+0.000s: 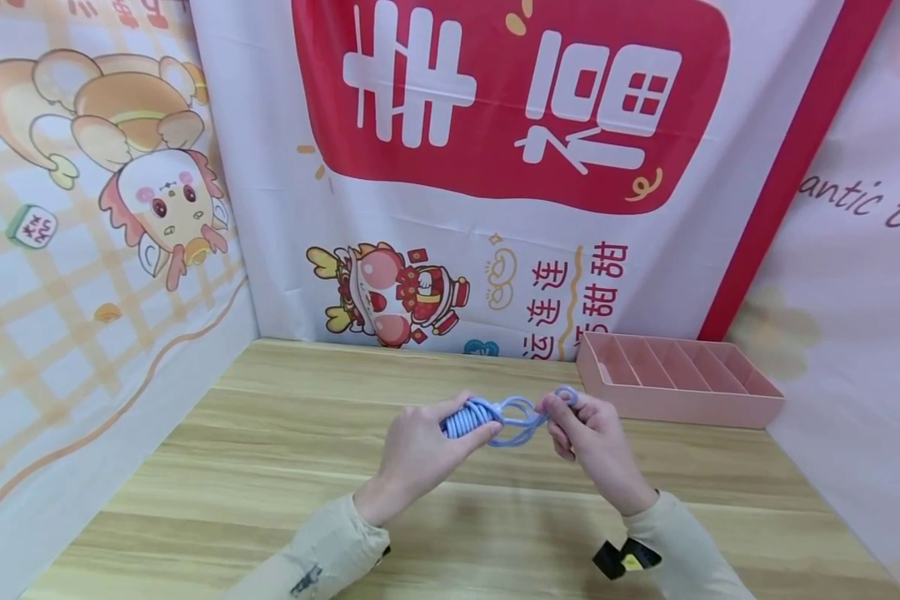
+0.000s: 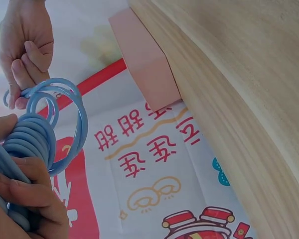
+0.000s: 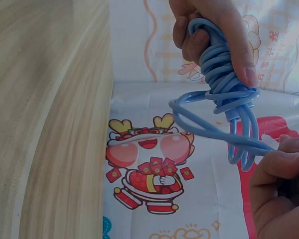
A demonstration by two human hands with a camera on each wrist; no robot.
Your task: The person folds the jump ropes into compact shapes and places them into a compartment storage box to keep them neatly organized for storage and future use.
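A light blue cord [image 1: 465, 419], wound in tight coils with loose loops at one end, is held above the wooden table. My left hand [image 1: 422, 446] grips the wound bundle, thumb along one side and fingers curled round it, as the right wrist view also shows. Thumb and fingers of my right hand [image 1: 587, 437] pinch the cord's loose part to the right of the bundle. Between the hands, open loops [image 2: 72, 127] hang out from the coils. A small bend of cord sticks up past the right fingertips.
A pink divided tray [image 1: 690, 408] stands at the table's back right, against the printed backdrop. The wooden table [image 1: 217, 475] spreads below both hands. Printed cloth walls [image 1: 120, 333] rise at the left, back and right.
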